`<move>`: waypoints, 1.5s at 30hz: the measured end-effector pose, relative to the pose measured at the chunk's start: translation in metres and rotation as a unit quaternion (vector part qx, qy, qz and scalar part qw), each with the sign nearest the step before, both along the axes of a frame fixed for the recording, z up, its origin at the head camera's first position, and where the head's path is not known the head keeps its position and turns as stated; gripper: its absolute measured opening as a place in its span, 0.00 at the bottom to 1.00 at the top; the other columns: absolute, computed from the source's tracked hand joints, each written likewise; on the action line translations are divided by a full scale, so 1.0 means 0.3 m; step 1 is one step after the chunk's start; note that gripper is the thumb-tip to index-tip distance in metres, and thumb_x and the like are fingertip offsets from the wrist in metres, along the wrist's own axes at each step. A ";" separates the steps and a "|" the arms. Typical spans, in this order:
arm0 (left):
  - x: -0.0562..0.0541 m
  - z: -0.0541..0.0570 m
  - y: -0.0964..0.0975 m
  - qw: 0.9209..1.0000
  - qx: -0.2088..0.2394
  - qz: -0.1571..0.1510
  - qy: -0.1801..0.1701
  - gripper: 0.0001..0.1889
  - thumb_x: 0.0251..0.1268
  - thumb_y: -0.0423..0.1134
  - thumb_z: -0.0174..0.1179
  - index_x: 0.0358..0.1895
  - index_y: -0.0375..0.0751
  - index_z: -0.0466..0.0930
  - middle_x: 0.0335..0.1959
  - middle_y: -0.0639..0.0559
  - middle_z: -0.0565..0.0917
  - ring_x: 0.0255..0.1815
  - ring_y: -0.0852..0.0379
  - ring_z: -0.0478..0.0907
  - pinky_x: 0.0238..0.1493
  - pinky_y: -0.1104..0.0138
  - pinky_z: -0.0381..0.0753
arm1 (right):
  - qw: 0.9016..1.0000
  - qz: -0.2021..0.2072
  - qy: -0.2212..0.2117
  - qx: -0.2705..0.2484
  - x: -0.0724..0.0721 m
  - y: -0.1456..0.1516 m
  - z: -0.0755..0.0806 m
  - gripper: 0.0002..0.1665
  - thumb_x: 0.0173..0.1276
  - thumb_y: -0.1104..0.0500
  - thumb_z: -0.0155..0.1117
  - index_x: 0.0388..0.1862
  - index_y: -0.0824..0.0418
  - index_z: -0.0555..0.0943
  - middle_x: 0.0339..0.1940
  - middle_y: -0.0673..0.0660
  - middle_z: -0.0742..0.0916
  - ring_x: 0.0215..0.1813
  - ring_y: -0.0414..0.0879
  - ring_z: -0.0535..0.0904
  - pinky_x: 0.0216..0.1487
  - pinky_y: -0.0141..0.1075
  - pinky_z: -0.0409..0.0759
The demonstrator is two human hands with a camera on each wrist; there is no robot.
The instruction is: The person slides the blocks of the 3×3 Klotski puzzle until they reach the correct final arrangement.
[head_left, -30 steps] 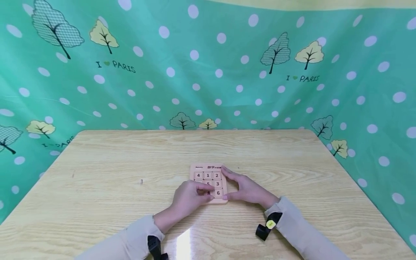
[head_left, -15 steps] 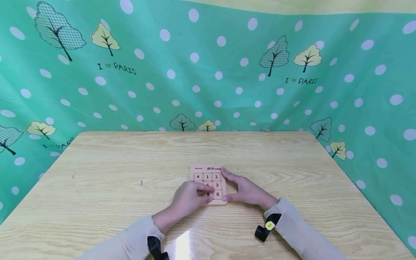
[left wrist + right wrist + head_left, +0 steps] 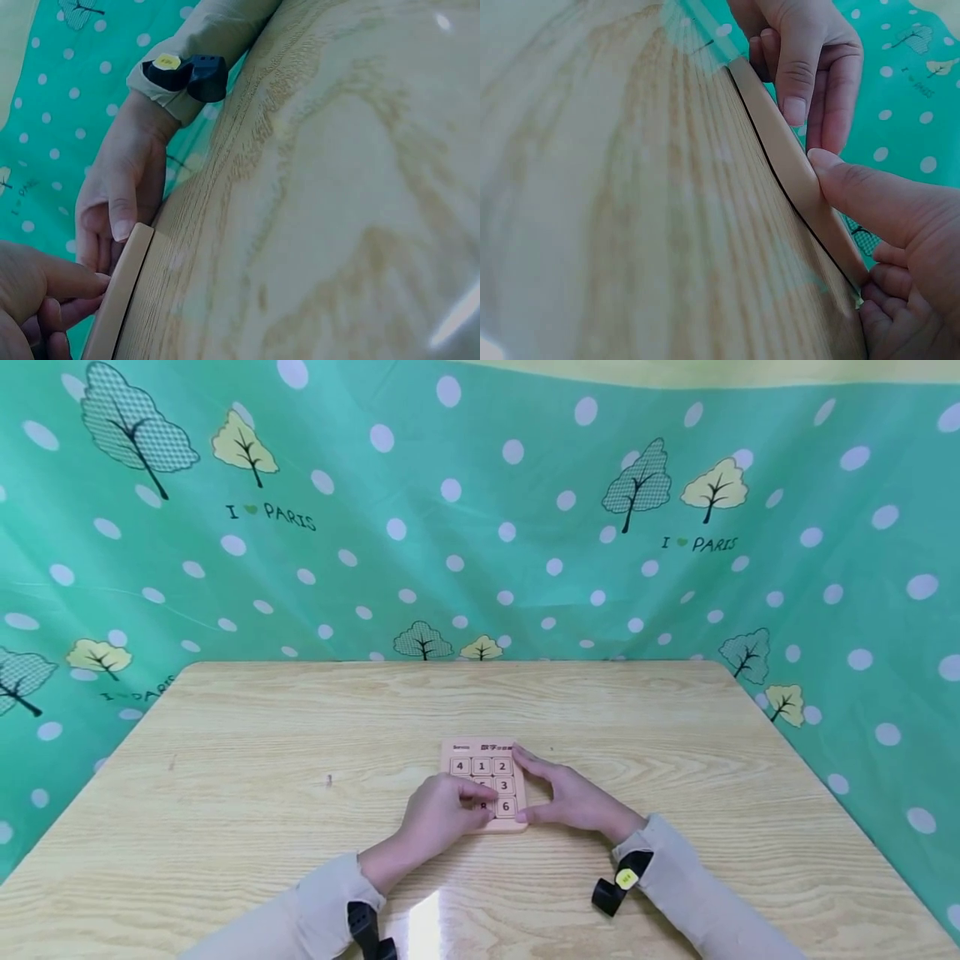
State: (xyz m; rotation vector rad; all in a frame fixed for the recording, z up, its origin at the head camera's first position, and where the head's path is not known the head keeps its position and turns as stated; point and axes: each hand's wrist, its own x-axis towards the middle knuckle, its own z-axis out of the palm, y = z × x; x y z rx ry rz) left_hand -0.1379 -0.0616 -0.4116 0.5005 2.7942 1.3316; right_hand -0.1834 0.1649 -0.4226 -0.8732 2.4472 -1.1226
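Note:
A pink number slide puzzle [image 3: 473,746] lies on the table, its square tiles set in rows. Tiles 4, 1, 2, 3 and 6 show; the left hand covers the lower left part and overlaps 5 and 8. My left hand [image 3: 437,807] reaches over the puzzle from the left, index finger and thumb extended with tips on the tiles by 8 and 6. My right hand [image 3: 572,799] grips the puzzle's right side, index finger at the top corner and thumb at the bottom corner. In the right wrist view, the right thumb [image 3: 862,184] presses the puzzle's edge [image 3: 780,150].
The wood-grain table [image 3: 262,727] extends around the puzzle on every side. Behind it and along both sides hangs a green dotted curtain [image 3: 480,485] with tree prints. Dark strapped devices sit on both sleeves; the right one [image 3: 626,878] bears a yellow tag.
Both hands and the puzzle keep their places relative to each other; the head view merely shifts slightly.

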 end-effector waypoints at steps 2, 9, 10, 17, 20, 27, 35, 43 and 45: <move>-0.001 0.000 0.004 1.000 -0.001 0.001 0.002 0.10 0.49 0.37 0.68 0.38 0.48 0.87 0.40 0.52 0.87 0.38 0.61 0.81 0.36 0.70 0.75 | 1.000 0.000 -0.001 -0.001 -0.001 0.003 0.000 0.55 0.55 0.43 0.70 0.74 0.59 0.53 0.77 0.53 0.52 0.76 0.52 0.46 0.72 0.50 0.46; -0.002 0.003 0.013 1.000 -0.002 -0.004 0.006 0.10 0.48 0.35 0.68 0.37 0.46 0.88 0.39 0.52 0.87 0.23 0.67 0.72 0.23 0.73 0.69 | 1.000 0.000 0.005 -0.001 -0.004 0.015 -0.009 0.54 0.56 0.44 0.69 0.74 0.58 0.53 0.77 0.53 0.52 0.76 0.52 0.46 0.72 0.51 0.46; -0.002 0.003 0.015 1.000 -0.003 -0.005 0.008 0.10 0.48 0.35 0.68 0.37 0.46 0.87 0.38 0.52 0.87 0.22 0.68 0.71 0.21 0.73 0.68 | 1.000 -0.001 0.005 -0.001 -0.004 0.017 -0.009 0.54 0.56 0.44 0.69 0.74 0.58 0.53 0.77 0.54 0.52 0.76 0.53 0.46 0.72 0.51 0.46; -0.004 0.001 0.019 1.000 -0.002 -0.008 0.012 0.10 0.47 0.34 0.67 0.37 0.44 0.87 0.38 0.51 0.87 0.14 0.68 0.64 0.14 0.74 0.61 | 1.000 0.000 -0.001 -0.006 -0.001 0.019 -0.006 0.53 0.57 0.45 0.69 0.74 0.59 0.53 0.77 0.54 0.52 0.76 0.52 0.45 0.72 0.50 0.46; -0.005 0.001 0.018 1.000 -0.001 -0.008 0.012 0.10 0.47 0.34 0.67 0.37 0.44 0.87 0.38 0.51 0.87 0.16 0.68 0.67 0.16 0.74 0.64 | 1.000 -0.002 0.000 -0.003 0.001 0.016 -0.003 0.53 0.57 0.45 0.69 0.74 0.59 0.53 0.77 0.53 0.52 0.76 0.51 0.45 0.72 0.50 0.46; 0.000 0.003 0.015 1.000 -0.003 -0.002 0.009 0.10 0.48 0.35 0.68 0.37 0.46 0.87 0.39 0.52 0.87 0.26 0.66 0.75 0.25 0.73 0.70 | 1.000 -0.018 -0.001 0.014 0.006 0.004 -0.008 0.57 0.54 0.41 0.70 0.75 0.57 0.52 0.77 0.51 0.52 0.76 0.50 0.45 0.72 0.50 0.47; -0.001 0.001 0.023 1.000 0.000 0.001 0.013 0.10 0.47 0.35 0.68 0.37 0.45 0.87 0.39 0.51 0.87 0.19 0.68 0.71 0.18 0.73 0.66 | 1.000 -0.023 0.005 0.016 0.009 0.005 -0.007 0.57 0.53 0.41 0.71 0.75 0.57 0.52 0.77 0.51 0.52 0.76 0.51 0.46 0.72 0.50 0.48; 0.005 0.000 0.005 1.000 -0.006 0.005 0.026 0.10 0.48 0.35 0.68 0.37 0.45 0.87 0.40 0.50 0.87 0.36 0.60 0.81 0.34 0.70 0.75 | 1.000 -0.015 -0.001 0.014 0.014 -0.010 0.006 0.57 0.54 0.42 0.71 0.75 0.59 0.51 0.77 0.53 0.51 0.76 0.51 0.45 0.72 0.49 0.47; 0.007 -0.003 -0.005 1.000 -0.001 0.007 0.021 0.10 0.48 0.35 0.69 0.37 0.45 0.87 0.40 0.50 0.87 0.39 0.58 0.82 0.38 0.67 0.77 | 1.000 -0.015 -0.002 0.016 0.014 -0.016 0.005 0.57 0.54 0.42 0.70 0.75 0.58 0.51 0.77 0.52 0.51 0.76 0.51 0.45 0.72 0.48 0.47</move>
